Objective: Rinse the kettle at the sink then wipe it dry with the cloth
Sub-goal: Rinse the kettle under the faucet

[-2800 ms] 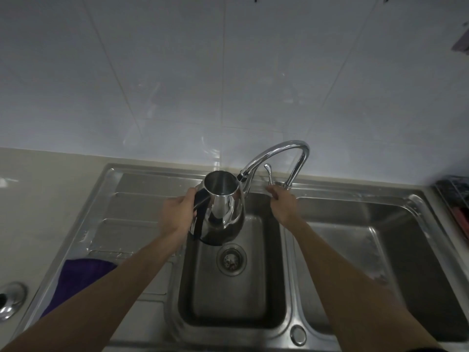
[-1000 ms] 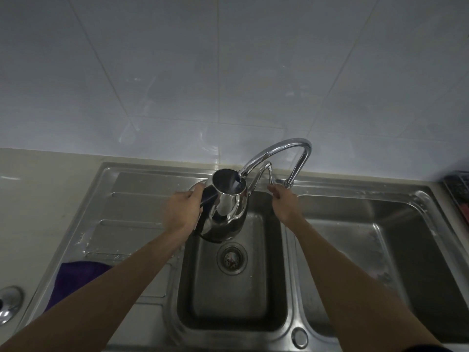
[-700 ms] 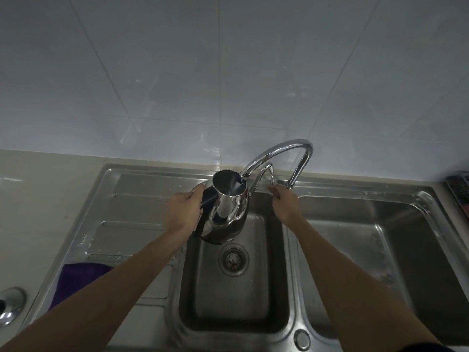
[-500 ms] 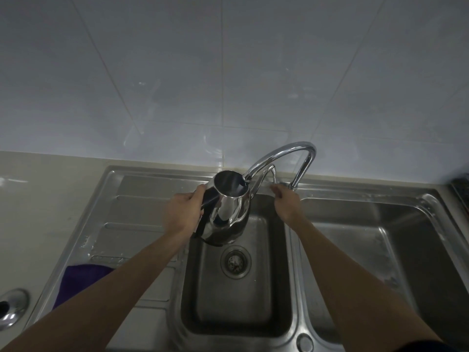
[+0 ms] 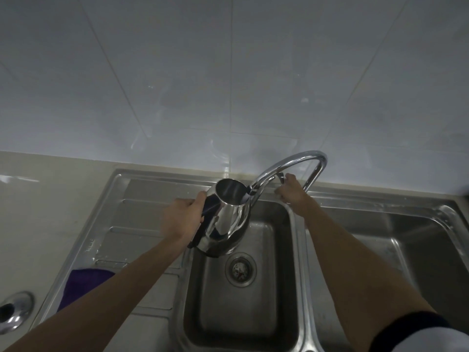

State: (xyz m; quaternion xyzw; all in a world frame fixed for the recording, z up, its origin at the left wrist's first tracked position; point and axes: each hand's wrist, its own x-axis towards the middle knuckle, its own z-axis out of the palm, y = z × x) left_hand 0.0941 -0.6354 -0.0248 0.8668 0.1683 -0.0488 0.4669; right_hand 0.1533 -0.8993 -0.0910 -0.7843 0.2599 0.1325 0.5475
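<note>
My left hand [image 5: 181,219] grips the dark handle of the steel kettle [image 5: 224,219], held over the small sink basin [image 5: 241,301] with its open mouth under the faucet spout [image 5: 286,166]. My right hand [image 5: 290,194] curls around the faucet lever [image 5: 280,177], mostly hidden. My forearm covers part of the purple cloth [image 5: 83,282] on the drainboard [image 5: 142,199].

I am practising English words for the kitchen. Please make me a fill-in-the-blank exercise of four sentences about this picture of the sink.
1. The left hand holds the steel kettle by its ____.
2. The kettle's open mouth sits under the spout of the ____.
3. The right hand touches the tap's ____.
4. The purple cloth lies on the ____ of the sink.

Missing words: handle; tap; lever; draining board
</note>
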